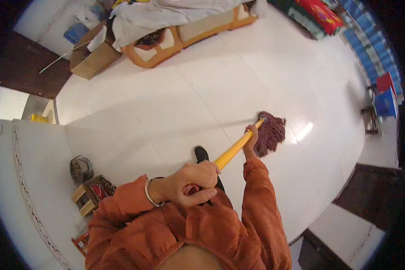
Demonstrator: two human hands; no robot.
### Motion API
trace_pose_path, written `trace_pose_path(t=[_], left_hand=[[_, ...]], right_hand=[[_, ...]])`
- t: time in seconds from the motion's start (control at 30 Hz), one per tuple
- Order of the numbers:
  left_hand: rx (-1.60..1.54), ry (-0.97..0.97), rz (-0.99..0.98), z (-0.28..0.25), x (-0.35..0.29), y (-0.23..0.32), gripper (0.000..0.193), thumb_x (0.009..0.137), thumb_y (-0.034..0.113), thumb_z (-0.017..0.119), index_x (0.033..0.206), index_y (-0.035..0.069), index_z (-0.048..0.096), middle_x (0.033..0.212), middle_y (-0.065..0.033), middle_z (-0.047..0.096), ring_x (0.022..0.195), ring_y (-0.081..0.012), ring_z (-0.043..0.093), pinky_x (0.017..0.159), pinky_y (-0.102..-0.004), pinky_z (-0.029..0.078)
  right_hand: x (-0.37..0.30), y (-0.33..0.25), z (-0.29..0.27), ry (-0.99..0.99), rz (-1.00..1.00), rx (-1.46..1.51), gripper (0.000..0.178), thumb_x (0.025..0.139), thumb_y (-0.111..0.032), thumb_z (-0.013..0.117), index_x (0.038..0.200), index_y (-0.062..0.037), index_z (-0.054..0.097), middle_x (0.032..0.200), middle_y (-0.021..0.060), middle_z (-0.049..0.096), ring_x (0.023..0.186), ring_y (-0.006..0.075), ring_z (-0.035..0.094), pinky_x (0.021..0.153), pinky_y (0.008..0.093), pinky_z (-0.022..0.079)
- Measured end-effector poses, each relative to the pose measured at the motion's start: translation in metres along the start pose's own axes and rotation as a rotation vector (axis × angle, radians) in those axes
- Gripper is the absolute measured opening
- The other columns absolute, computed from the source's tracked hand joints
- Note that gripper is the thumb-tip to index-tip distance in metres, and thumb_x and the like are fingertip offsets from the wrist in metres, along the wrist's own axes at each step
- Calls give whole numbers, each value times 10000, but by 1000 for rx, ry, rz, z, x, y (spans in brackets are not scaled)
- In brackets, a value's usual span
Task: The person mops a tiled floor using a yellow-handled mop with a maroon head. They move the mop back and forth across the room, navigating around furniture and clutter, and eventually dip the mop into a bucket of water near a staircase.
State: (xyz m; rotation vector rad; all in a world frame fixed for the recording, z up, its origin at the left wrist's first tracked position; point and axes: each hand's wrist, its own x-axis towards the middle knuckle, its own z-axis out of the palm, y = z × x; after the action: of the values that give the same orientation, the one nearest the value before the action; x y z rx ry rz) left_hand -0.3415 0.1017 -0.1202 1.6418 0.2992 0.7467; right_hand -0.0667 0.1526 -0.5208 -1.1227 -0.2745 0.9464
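A mop slants across the view, its yellow handle running from in front of my chest out to the right. The dark maroon string head lies spread on the pale tiled floor. My left hand is closed around the upper end of the handle, with a light bangle on that wrist. Farther down, close to the mop head, my right hand wraps the handle. Both sleeves are rust-orange. One dark shoe shows beyond my left hand.
A wooden-framed couch draped with white cloth stands at the far side, beside a cardboard box. At left are a round metal container and a small wooden stool-like piece. Red and blue items sit at the right wall.
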Motion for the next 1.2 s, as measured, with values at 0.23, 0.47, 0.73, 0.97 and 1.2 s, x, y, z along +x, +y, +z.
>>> trace_pose_path(t=[0.23, 0.47, 0.73, 0.97, 1.2], left_hand=[[4, 493, -82, -71, -12, 38, 156, 776, -11, 509, 627, 19, 475, 612, -58, 496, 588, -183, 472, 690, -356, 412], [-12, 946, -90, -105, -76, 80, 280, 817, 133, 497, 554, 63, 430, 514, -37, 472, 473, -153, 435, 619, -340, 384], [120, 1010, -29, -154, -173, 131, 325, 789, 174, 572, 513, 92, 422, 477, -10, 467, 422, -144, 433, 534, -328, 370], [217, 1118, -59, -187, -268, 156, 333, 776, 189, 606, 514, 93, 424, 489, -9, 472, 421, -144, 426, 524, -332, 372], [363, 1317, -71, -194, -342, 179, 345, 762, 204, 640, 515, 94, 426, 501, -9, 477, 421, -143, 419, 514, -335, 374]], right_hand=[[12, 35, 82, -577, -801, -844, 239, 614, 7, 604, 828, -65, 527, 848, 114, 573, 879, 319, 527, 809, 406, 400], [-81, 42, 186, -864, -585, -1019, 215, 605, -4, 606, 787, -88, 526, 789, 90, 544, 793, 318, 506, 754, 411, 365], [-186, 105, 287, -945, -470, -981, 200, 618, -7, 607, 775, -107, 534, 782, 88, 546, 835, 316, 503, 795, 468, 348], [-263, 182, 378, -942, -696, -741, 149, 614, 26, 573, 715, -75, 530, 746, 91, 553, 764, 301, 530, 719, 377, 394], [-346, 248, 442, -1156, -651, -737, 193, 574, -3, 618, 733, -80, 538, 732, 83, 557, 766, 292, 534, 745, 377, 373]])
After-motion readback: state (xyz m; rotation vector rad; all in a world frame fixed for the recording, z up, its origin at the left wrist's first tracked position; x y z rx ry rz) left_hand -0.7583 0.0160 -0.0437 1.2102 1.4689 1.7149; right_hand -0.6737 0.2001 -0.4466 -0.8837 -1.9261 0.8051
